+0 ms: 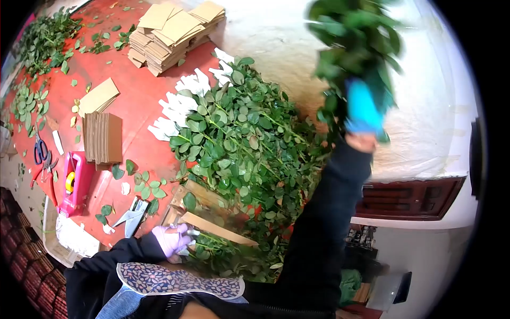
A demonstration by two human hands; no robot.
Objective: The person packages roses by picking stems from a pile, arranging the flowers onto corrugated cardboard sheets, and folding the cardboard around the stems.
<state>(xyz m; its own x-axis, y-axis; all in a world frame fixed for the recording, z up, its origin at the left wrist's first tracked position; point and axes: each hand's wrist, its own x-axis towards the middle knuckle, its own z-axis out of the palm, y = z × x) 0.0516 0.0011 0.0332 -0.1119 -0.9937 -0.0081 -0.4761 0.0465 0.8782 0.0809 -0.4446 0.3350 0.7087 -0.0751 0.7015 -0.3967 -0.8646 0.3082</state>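
The left hand point(171, 241) grips stems point(210, 238) near the stapler point(133, 216). The right hand point(365, 109) clutches a blurred leafy bunch point(357, 40).

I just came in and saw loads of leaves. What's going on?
The purple-gloved left hand holds leafy stems near the body, while the blue-gloved right hand holds out a big leafy bunch. Many more stems with white-wrapped ends lie on the red table, near a stack of cardboard pieces.
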